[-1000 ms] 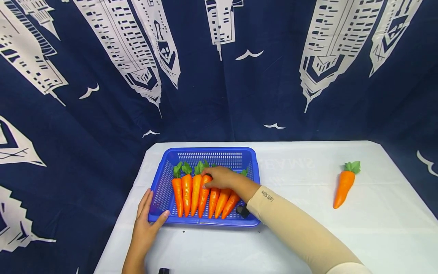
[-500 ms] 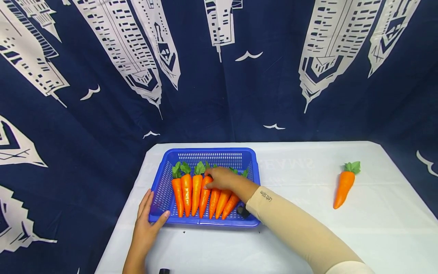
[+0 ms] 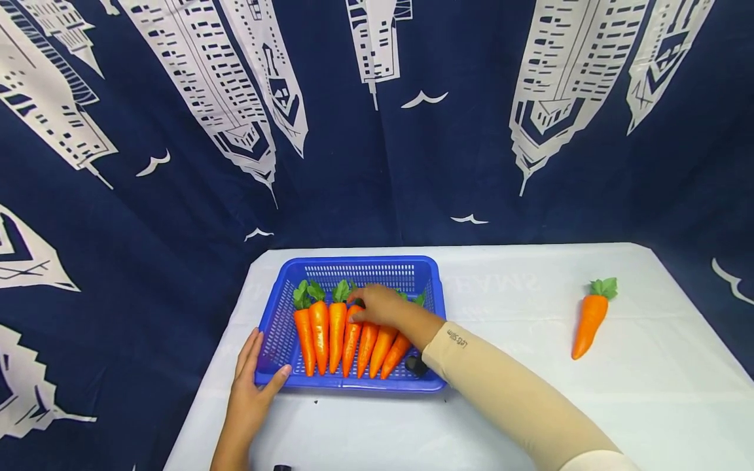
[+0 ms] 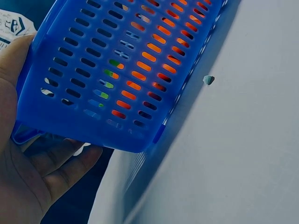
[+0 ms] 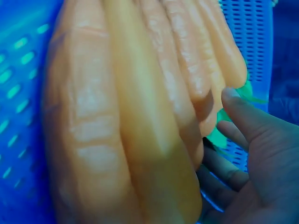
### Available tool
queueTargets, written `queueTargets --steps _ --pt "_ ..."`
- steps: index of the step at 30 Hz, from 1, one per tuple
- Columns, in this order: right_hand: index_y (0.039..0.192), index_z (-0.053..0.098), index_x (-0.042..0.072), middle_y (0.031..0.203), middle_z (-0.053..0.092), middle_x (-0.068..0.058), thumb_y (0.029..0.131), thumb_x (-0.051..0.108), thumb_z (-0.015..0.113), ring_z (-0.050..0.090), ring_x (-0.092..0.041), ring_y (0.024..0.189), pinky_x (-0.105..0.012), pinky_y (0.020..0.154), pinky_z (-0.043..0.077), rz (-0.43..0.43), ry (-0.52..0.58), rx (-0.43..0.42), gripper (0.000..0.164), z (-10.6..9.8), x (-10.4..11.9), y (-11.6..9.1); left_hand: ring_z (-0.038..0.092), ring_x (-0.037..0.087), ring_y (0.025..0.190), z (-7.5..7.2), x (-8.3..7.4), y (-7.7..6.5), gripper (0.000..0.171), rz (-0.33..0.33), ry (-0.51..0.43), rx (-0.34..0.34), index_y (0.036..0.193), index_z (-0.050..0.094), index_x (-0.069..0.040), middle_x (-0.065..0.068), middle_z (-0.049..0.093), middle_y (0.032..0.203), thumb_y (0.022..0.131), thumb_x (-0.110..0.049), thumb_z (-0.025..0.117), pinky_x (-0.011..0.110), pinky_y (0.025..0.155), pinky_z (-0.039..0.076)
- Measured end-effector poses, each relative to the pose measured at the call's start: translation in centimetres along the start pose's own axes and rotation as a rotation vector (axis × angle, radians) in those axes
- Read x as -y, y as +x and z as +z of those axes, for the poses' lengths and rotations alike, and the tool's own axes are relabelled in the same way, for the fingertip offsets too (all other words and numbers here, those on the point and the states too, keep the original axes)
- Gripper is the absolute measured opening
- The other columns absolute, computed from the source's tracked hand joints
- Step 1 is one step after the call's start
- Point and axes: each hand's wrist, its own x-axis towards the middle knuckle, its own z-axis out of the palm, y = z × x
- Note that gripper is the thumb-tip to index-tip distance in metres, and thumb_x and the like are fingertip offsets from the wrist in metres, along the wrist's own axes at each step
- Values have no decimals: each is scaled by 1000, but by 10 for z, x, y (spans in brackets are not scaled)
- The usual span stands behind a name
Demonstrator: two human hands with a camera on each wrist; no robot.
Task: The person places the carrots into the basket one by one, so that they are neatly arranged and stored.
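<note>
A blue plastic basket point(image 3: 353, 384) with slotted walls stands on the white-covered table. Inside it several orange carrots point(image 3: 319, 333) with green leaves lie side by side, leafy ends toward the back. My left hand point(image 3: 250, 386) rests at the basket's front left corner, thumb along the front rim and fingers straight against the left side. My right hand point(image 3: 379, 307) reaches into the basket, thumb and forefinger about the top of the fourth carrot point(image 3: 350, 347) from the left. In the right wrist view the thumb touches a carrot's thick end. The hand hides some leafy tops.
One more carrot point(image 3: 591, 320) lies alone at the right of the table point(image 3: 518, 307). A dark blue cloth point(image 3: 353, 176) with white buildings and birds hangs behind. My right sleeve point(image 3: 506, 386) crosses the basket's front right corner. A small black object point(image 3: 415, 365) shows beside it.
The head view has shifted slightly. Both hands keep their places at the basket, and the leftmost carrots' tops lean a little more to the left.
</note>
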Motion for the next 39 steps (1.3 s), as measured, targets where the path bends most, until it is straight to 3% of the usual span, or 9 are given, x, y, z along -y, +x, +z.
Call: queueTargets --steps 9,15,21,28,36,39 --pt "123 71 12 111 69 -12 91 31 76 63 -23 100 -40 94 53 -5 150 -134 38 -10 -2 3 15 37 157 -1 -1 0 85 -12 2 0 161 28 -26 -2 16 171 91 -30 76 68 122 16" --pt "128 68 9 121 69 -13 90 32 77 64 -27 111 -41 99 53 4 322 -207 45 -19 2 4 18 37 156 -2 -1 -1 86 16 -14 -24 160 31 -23 1 19 170 89 -26 79 66 123 17" --pt "131 66 10 130 67 -13 92 30 75 65 -26 115 -41 99 55 -11 522 -288 44 -30 5 -2 16 38 157 -1 -1 0 86 -7 1 -3 161 28 -26 -1 16 170 90 -28 77 68 122 16" --pt "130 66 18 129 68 -7 94 32 73 66 -22 112 -39 96 57 -55 662 -391 39 -51 9 -20 14 39 157 -1 -1 0 86 -20 -2 9 161 27 -26 0 14 171 91 -28 76 69 121 15" --pt "132 65 18 127 68 -6 96 30 71 66 -22 114 -42 103 53 -100 728 -522 38 -69 -2 -50 16 38 156 -1 0 1 86 -5 4 5 161 27 -25 1 16 171 91 -29 77 69 121 17" --pt "132 65 18 128 68 -7 96 30 71 66 -21 114 -37 102 54 -93 736 -574 38 -73 -10 -62 16 38 157 0 0 1 86 -9 5 6 161 27 -26 0 15 171 91 -29 77 69 121 17"
